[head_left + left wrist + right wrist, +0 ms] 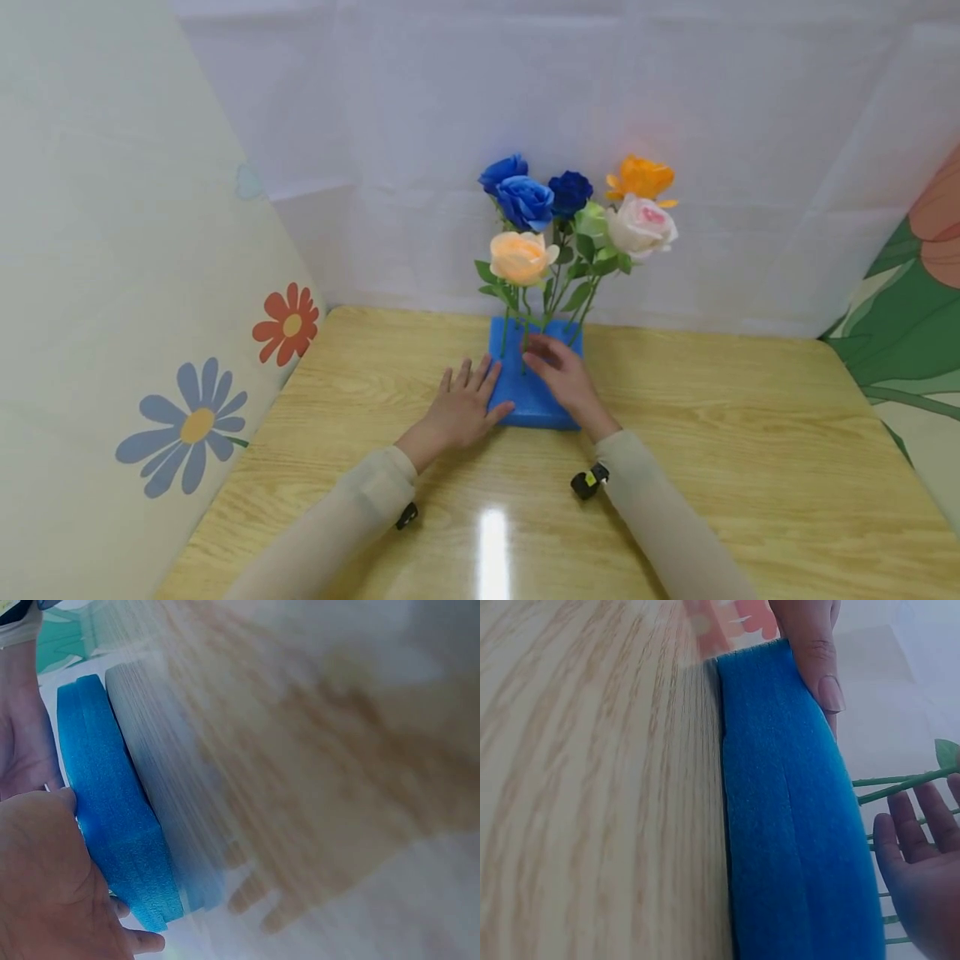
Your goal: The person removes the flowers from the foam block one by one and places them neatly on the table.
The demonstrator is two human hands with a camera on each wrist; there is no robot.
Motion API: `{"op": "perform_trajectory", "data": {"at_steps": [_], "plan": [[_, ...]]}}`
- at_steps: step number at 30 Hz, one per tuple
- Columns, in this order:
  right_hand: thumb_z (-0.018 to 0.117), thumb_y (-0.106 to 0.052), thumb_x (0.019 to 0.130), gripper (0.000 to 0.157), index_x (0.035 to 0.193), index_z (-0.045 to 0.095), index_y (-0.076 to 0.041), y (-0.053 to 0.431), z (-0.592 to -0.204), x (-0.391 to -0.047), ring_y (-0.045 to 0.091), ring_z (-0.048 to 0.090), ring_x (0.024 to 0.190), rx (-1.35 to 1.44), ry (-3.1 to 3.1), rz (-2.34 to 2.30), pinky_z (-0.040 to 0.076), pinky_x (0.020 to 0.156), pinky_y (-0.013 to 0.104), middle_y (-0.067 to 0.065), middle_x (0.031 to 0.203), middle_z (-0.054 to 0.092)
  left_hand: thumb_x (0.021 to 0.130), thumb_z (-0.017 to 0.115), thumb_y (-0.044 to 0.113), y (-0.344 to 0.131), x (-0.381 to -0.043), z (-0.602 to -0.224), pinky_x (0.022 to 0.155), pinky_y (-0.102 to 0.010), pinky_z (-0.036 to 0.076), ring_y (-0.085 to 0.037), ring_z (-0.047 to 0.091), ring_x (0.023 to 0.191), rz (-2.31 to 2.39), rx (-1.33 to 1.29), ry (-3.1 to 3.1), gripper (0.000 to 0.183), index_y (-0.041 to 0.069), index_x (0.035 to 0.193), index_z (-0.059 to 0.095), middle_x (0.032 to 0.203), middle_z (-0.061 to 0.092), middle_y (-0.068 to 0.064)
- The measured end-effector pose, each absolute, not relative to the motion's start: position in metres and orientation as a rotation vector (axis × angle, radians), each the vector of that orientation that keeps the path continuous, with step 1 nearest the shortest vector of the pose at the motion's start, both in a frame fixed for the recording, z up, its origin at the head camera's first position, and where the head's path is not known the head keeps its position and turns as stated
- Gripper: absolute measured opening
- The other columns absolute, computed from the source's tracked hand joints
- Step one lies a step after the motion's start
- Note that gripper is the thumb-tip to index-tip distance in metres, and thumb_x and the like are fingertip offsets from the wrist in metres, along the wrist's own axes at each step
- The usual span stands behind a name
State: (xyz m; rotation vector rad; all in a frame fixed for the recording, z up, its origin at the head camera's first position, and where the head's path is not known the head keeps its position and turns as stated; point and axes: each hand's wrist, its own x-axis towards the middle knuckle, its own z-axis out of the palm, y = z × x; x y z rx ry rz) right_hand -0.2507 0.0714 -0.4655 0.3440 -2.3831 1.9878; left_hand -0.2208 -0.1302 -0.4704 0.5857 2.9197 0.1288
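A blue foam block [534, 407] lies on the table with several artificial flowers standing in it. My left hand [461, 415] rests against its left side, fingers straight and spread, while the thumb [829, 694] lies over the near edge. Above the block, my right hand [564, 377] is beside the stem of a peach rose [519, 258] near the front. Its fingers [911, 829] are loosely bent, with the thumb apart from them, and close on nothing. Green stems [907, 782] pass near those fingertips.
Behind the peach rose stand blue roses [525, 202], a pale pink rose [640, 227] and an orange flower [643, 177]. A white cloth [420, 150] hangs behind the wooden table [720, 417]. Flower-printed panels [82, 275] flank both sides.
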Motion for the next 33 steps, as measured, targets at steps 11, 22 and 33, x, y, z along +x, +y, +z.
{"op": "perform_trajectory", "data": {"at_steps": [11,22,33], "plan": [[0.068,-0.014,0.098,0.031,0.127,0.066,-0.003,0.065,-0.468,-0.252,0.030,0.064,0.119,0.305,-2.322,2.047,0.048,0.104,0.044,0.015,0.122,0.070,0.106,0.026,0.062,-0.131,-0.221,-0.471,0.120,-0.065,0.008,-0.046,0.010,0.153,0.160,0.603,2.900,0.079,0.010,0.164,0.013,0.170,0.004,-0.012],[0.067,-0.008,0.097,0.026,0.120,0.067,0.005,0.061,-0.469,-0.254,0.030,0.068,0.111,0.334,-2.237,2.084,0.054,0.096,0.034,0.020,0.119,0.071,0.105,0.025,0.064,-0.130,-0.219,-0.468,0.121,-0.064,0.009,-0.044,0.011,0.154,0.145,0.580,2.906,0.080,0.012,0.164,0.011,0.170,0.004,-0.010],[0.065,-0.006,0.099,0.021,0.117,0.068,0.004,0.062,-0.461,-0.251,0.023,0.069,0.105,0.386,-2.177,2.066,0.055,0.094,0.033,0.018,0.114,0.071,0.105,0.023,0.064,-0.130,-0.222,-0.472,0.121,-0.064,0.009,-0.044,0.012,0.153,0.097,0.583,2.921,0.080,0.012,0.164,0.012,0.170,0.004,-0.010]]}}
